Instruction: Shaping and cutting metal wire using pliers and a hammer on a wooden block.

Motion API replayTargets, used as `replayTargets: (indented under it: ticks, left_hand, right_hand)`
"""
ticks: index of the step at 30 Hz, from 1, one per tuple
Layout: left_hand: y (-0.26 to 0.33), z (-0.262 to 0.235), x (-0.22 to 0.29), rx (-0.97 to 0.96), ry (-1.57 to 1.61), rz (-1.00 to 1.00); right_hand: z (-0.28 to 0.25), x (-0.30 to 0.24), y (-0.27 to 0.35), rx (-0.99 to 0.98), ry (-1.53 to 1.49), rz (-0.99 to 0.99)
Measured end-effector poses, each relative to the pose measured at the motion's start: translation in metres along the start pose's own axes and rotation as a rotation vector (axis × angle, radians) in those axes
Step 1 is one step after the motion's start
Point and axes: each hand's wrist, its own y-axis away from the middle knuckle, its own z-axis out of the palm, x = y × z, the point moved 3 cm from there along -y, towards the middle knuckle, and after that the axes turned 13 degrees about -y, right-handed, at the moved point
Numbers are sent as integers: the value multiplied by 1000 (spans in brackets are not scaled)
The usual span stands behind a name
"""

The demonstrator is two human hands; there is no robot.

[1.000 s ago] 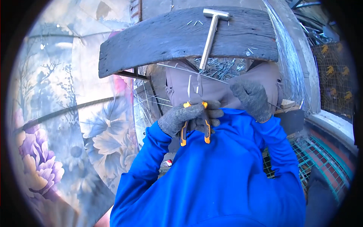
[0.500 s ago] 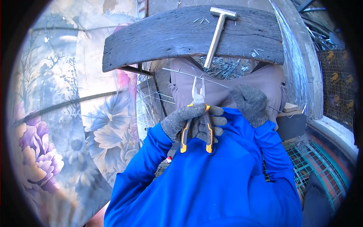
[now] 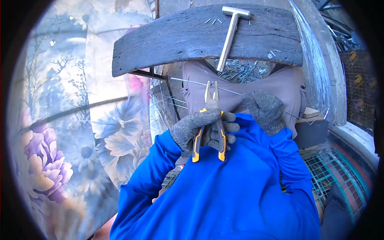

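In my left hand [image 3: 200,126], gloved in grey knit, is a pair of pliers [image 3: 212,105] with black and orange handles, jaws pointing away from me and slightly parted. My right hand [image 3: 264,110], in a matching glove, is closed around a thin metal rod [image 3: 186,81]. That rod runs across my lap, crossing the plier jaws near their tips; whether it lies between or behind them I cannot tell. Its other end comes out to the right of my right hand.
Beyond my knees stands a dark wooden bench [image 3: 160,46] with a metal hammer [image 3: 229,42] and a few short metal pieces [image 3: 213,21]. More cut pieces [image 3: 240,71] lie heaped underneath. Long wires [image 3: 314,60] run along the right; a floral sheet [image 3: 112,136] covers the left.
The rod's left end has dipped slightly, and the rod crosses the plier jaws a little lower. Both hands keep their hold. The surroundings have shifted slightly to the right in view.
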Motion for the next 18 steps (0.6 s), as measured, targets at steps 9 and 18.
replayTargets:
  ticks: [9,18]
  left_hand:
    - [2,0,2,33,42,-42]
    - [3,2,-1,61,69,-35]
  right_hand:
    - [-2,-6,0,-11,50,-80]
    - [-3,-6,-2,-79,-19,39]
